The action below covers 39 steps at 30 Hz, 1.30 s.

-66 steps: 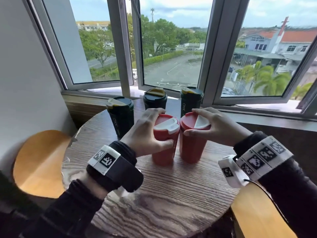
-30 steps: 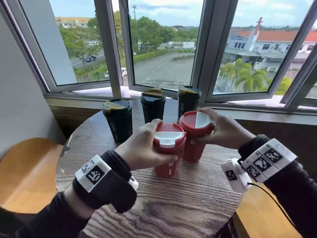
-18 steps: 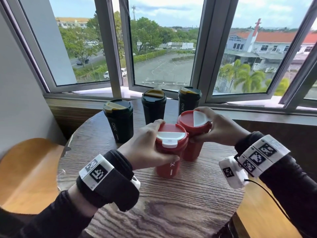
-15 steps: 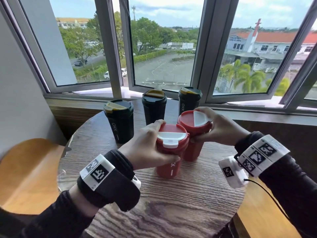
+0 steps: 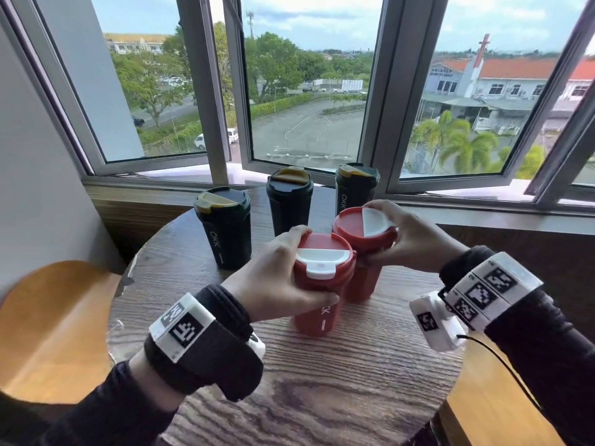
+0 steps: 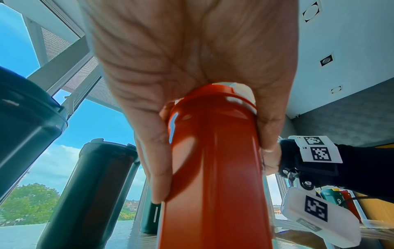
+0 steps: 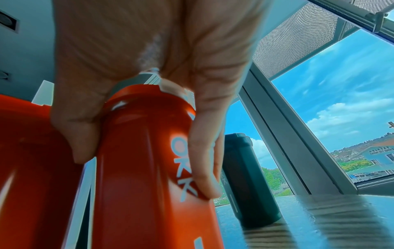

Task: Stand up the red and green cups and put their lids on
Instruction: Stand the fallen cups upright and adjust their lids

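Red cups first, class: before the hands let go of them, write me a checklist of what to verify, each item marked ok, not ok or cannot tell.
1. Near red cup upright on the table: ok.
2. Far red cup upright: ok.
3. Lid on near red cup, gripped by the left hand: on; fully seated, cannot tell.
4. Lid on far red cup, gripped by the right hand: on; fully seated, cannot tell.
5. Three green cups upright with lids on: ok.
6. Red cups apart from each other: cannot tell, the lids look very close.

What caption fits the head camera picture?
Both hands grip lidded red cups before three green cups.
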### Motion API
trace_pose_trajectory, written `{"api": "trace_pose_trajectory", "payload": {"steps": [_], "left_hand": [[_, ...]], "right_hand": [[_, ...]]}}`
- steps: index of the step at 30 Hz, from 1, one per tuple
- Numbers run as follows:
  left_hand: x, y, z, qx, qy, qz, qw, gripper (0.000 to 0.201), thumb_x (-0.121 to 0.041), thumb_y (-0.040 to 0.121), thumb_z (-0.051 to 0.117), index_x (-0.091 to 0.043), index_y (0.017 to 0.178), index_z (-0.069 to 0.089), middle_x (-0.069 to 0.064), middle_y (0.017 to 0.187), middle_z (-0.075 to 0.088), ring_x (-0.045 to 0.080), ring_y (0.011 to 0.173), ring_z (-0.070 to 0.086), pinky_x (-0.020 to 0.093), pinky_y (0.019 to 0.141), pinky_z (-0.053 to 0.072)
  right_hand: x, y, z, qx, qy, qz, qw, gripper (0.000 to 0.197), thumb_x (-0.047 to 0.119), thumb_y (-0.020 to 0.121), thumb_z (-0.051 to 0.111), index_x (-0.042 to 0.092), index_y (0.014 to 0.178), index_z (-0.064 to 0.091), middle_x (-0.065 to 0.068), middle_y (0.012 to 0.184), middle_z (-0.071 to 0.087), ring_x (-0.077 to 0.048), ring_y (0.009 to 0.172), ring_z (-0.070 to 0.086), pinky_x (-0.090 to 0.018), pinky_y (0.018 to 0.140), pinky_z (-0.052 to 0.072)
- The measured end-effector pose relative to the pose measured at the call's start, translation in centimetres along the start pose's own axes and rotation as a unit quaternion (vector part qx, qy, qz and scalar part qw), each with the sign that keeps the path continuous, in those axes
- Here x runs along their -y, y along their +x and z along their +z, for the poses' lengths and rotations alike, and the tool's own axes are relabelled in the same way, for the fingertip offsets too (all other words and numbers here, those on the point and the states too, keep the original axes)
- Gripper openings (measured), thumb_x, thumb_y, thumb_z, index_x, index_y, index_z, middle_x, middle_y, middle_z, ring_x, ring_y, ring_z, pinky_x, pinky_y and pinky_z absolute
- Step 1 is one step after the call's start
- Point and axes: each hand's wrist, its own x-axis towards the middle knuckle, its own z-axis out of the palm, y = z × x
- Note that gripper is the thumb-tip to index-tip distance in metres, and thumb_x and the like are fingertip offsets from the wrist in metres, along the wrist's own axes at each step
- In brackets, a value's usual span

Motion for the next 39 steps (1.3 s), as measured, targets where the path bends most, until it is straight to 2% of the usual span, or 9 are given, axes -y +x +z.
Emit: {"api": "trace_pose_trajectory", "payload": {"steps": [3, 7, 12, 17, 21, 27, 31, 35, 39], "left_hand": [[0.1, 0.0, 0.0, 0.0, 0.003, 0.003, 1.0, 0.093, -0.042, 0.057, 0.085, -0.016, 0.133, 0.038, -0.006, 0.114, 0.055, 0.007, 0.105, 0.054, 0.017, 0.092, 0.046], [0.1, -0.1, 0.0, -0.015, 0.019, 0.009, 1.0, 0.089, -0.042, 0.057, 0.084, -0.016, 0.13, 0.041, -0.006, 0.111, 0.056, 0.007, 0.102, 0.054, 0.016, 0.089, 0.046], [0.1, -0.1, -0.2, -0.02, 0.011, 0.012, 1.0, 0.079, -0.037, 0.057, 0.085, -0.017, 0.122, 0.045, -0.009, 0.104, 0.057, 0.004, 0.097, 0.056, 0.008, 0.083, 0.045], [0.1, 0.0, -0.3, -0.025, 0.02, 0.004, 0.999, 0.081, -0.039, 0.058, 0.084, -0.016, 0.124, 0.044, -0.004, 0.108, 0.057, 0.008, 0.1, 0.055, 0.016, 0.087, 0.047], [0.0, 0.1, -0.3, -0.007, 0.022, -0.004, 1.0, 0.08, -0.041, 0.059, 0.083, -0.018, 0.124, 0.043, -0.004, 0.11, 0.058, 0.009, 0.101, 0.056, 0.024, 0.089, 0.05], [0.3, 0.0, -0.4, 0.007, -0.004, -0.026, 1.0, 0.095, -0.04, 0.058, 0.085, -0.017, 0.135, 0.034, -0.013, 0.108, 0.051, 0.001, 0.098, 0.053, 0.0, 0.077, 0.042], [0.6, -0.1, -0.3, 0.006, -0.017, -0.048, 0.999, 0.104, -0.043, 0.056, 0.085, -0.018, 0.139, 0.028, -0.012, 0.114, 0.049, 0.003, 0.107, 0.05, -0.001, 0.079, 0.04], [0.8, -0.2, -0.2, -0.009, -0.019, -0.063, 0.998, 0.099, -0.046, 0.053, 0.086, -0.018, 0.133, 0.035, -0.006, 0.118, 0.056, 0.006, 0.106, 0.054, 0.011, 0.086, 0.044], [0.6, -0.7, -0.1, -0.007, -0.032, -0.078, 0.996, 0.097, -0.044, 0.055, 0.085, -0.019, 0.134, 0.034, -0.011, 0.114, 0.056, 0.004, 0.105, 0.054, 0.009, 0.082, 0.045]], "right_hand": [[0.0, -0.2, 0.1, -0.008, 0.004, -0.001, 1.0, 0.09, 0.035, 0.05, 0.089, 0.022, 0.127, 0.046, 0.002, 0.113, 0.065, -0.014, 0.104, 0.063, -0.042, 0.095, 0.05], [0.3, 0.0, 0.4, -0.011, 0.001, 0.0, 1.0, 0.096, 0.053, 0.042, 0.082, 0.027, 0.126, 0.045, 0.004, 0.109, 0.066, -0.013, 0.101, 0.065, -0.043, 0.092, 0.052], [0.7, 0.6, 0.6, 0.001, 0.0, 0.0, 1.0, 0.1, 0.056, 0.043, 0.081, 0.021, 0.129, 0.043, 0.002, 0.111, 0.066, -0.013, 0.102, 0.064, -0.041, 0.092, 0.053], [0.8, 0.9, 0.7, 0.003, 0.001, 0.002, 1.0, 0.103, 0.054, 0.044, 0.081, 0.017, 0.132, 0.042, 0.0, 0.112, 0.065, -0.014, 0.104, 0.064, -0.04, 0.093, 0.052], [0.5, 0.9, 0.6, 0.003, 0.006, 0.003, 1.0, 0.095, 0.057, 0.042, 0.08, 0.029, 0.125, 0.042, 0.005, 0.109, 0.065, -0.011, 0.103, 0.063, -0.04, 0.093, 0.052], [0.4, 0.7, 0.7, -0.007, -0.008, -0.009, 1.0, 0.117, 0.071, 0.038, 0.076, 0.02, 0.136, 0.037, -0.003, 0.123, 0.058, -0.019, 0.113, 0.058, -0.044, 0.099, 0.047], [0.0, 0.4, 1.0, -0.017, -0.016, -0.015, 1.0, 0.127, 0.085, 0.037, 0.065, 0.019, 0.14, 0.034, -0.005, 0.132, 0.053, -0.022, 0.119, 0.054, -0.046, 0.103, 0.044], [0.4, -0.6, 1.1, -0.027, -0.038, -0.026, 0.999, 0.119, 0.077, 0.045, 0.066, 0.019, 0.143, 0.031, -0.006, 0.138, 0.044, -0.023, 0.121, 0.05, -0.047, 0.103, 0.043], [1.0, -1.4, 1.1, -0.039, -0.058, -0.047, 0.996, 0.093, 0.044, 0.063, 0.078, 0.015, 0.142, 0.036, -0.005, 0.14, 0.039, -0.017, 0.128, 0.04, -0.041, 0.109, 0.038]]}}
